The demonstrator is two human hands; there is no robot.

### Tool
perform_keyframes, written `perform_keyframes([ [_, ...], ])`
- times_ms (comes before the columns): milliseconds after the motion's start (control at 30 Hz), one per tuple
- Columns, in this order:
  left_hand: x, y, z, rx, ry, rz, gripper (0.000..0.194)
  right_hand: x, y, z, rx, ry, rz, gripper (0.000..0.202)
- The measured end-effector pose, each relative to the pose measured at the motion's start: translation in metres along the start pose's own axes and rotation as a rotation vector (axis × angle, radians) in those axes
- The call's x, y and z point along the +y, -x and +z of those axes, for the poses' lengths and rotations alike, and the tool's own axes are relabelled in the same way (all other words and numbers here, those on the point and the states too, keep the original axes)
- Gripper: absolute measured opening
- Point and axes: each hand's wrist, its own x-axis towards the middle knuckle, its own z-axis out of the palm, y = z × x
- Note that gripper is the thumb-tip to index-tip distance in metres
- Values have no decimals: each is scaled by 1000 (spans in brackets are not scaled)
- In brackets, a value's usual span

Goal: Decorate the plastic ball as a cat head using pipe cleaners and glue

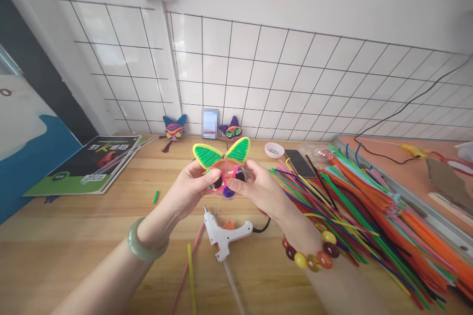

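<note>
Both my hands hold a small animal-face craft above the wooden table. It has green ears edged in yellow, pink-rimmed dark eyes and a purple nose. My left hand grips its left side, thumb pressed on the front near one eye. On the other side my right hand pinches it, thumb beside the nose. The fingers behind the craft are partly hidden. Below the hands a white glue gun lies on the table, its nozzle pointing up and left.
Many coloured pipe cleaners cover the right side. A pink bowl and a dark phone lie behind them. Two finished faces flank a lit screen by the wall. A magazine lies left.
</note>
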Motion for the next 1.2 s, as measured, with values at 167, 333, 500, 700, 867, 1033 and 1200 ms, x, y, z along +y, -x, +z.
perform_keyframes([
  [167,2,0,-1,-5,1,-7,24,0,0,2,2,8,-36,50],
  [333,4,-1,-1,-11,0,-4,24,4,-1,0,-9,-3,-57,47],
  [500,7,1,-1,-51,-6,-7,26,4,-1,1,-17,-4,-69,49],
  [700,9,3,-1,-83,-44,13,23,5,0,2,-13,-11,-75,48],
  [867,9,3,-3,-81,-58,4,24,6,0,2,-20,-24,-83,50],
  [1033,10,3,-3,-117,-73,8,21,6,-1,3,-31,-36,-75,52],
  [1200,11,4,-2,-80,-71,-21,19,7,-1,4,-27,-48,-58,50],
])
